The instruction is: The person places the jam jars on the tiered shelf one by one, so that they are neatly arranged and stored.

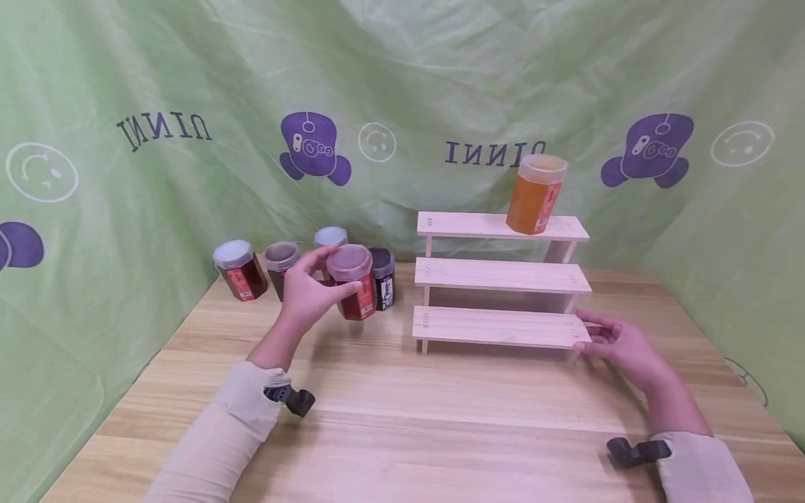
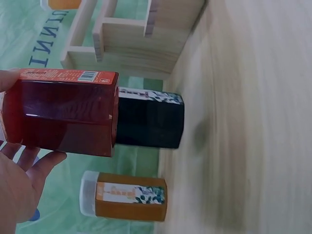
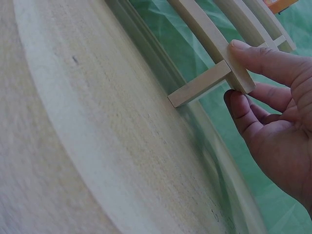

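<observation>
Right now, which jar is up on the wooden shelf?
The orange jar on the top step; four others stand on the table; the left hand holds a red one.

The left hand held a red hexagonal jar with a pinkish lid in front of a black jar with a dark lid, while the right hand pinched the right end of the lowest board of a pale wooden three-tier rack. An orange hexagonal jar with a whitish lid stood on the top board, right of centre, before a green printed cloth
</observation>
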`<state>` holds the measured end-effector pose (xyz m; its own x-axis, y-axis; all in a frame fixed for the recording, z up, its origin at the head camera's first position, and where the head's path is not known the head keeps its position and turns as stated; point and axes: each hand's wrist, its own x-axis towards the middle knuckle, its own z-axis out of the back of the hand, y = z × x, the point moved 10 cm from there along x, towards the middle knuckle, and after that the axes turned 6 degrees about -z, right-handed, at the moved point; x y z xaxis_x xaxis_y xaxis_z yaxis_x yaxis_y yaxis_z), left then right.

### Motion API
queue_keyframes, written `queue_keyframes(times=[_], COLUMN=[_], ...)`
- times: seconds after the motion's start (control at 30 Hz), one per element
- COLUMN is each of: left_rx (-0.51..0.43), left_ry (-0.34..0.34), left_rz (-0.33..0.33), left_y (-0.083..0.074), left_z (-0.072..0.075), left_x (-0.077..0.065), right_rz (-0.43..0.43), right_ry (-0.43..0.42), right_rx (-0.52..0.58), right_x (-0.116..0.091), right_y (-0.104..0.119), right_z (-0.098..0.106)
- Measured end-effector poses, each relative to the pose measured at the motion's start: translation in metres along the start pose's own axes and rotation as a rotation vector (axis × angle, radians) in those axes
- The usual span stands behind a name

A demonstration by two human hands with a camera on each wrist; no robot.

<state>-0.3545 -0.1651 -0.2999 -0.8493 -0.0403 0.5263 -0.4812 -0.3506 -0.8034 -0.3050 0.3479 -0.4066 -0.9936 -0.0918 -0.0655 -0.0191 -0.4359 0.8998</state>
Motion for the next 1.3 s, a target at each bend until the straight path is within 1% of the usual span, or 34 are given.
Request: queue_keyframes(times=[0.23, 0.43, 0.63, 0.8, 1.1, 1.3], left_rx=[-0.005, -0.005, -0.040, -0.028, -0.039, -0.075], left_ry=[0.026, 0.040, 0.055, 0.058, 0.088, 0.089], left_rz=[0.017, -0.006, -0.023, -0.031, -0.002, -0.019], left_y=[-0.011, -0.019, -0.028, -0.038, -0.046, -0.053], left_z=[-0.009, -0.017, -0.024, -0.027, -0.037, -0.044], left_x=[0.002, 0.006, 0.012, 0.016, 0.022, 0.025], right_rz=[0.015, 0.003, -0.002, 0.001, -0.014, -0.023], right_ry=[-0.005, -0.006, -0.008, -0.009, -0.003, -0.007], right_rx=[0.016, -0.001, -0.043, -0.040, -0.050, -0.055], right_x=[0.000, 0.000, 0.001, 0.000, -0.001, -0.001], right_y=[0.001, 0.001, 0.001, 0.001, -0.001, -0.001], right_z=[0.000, 0.000, -0.001, 0.000, -0.001, 0.000])
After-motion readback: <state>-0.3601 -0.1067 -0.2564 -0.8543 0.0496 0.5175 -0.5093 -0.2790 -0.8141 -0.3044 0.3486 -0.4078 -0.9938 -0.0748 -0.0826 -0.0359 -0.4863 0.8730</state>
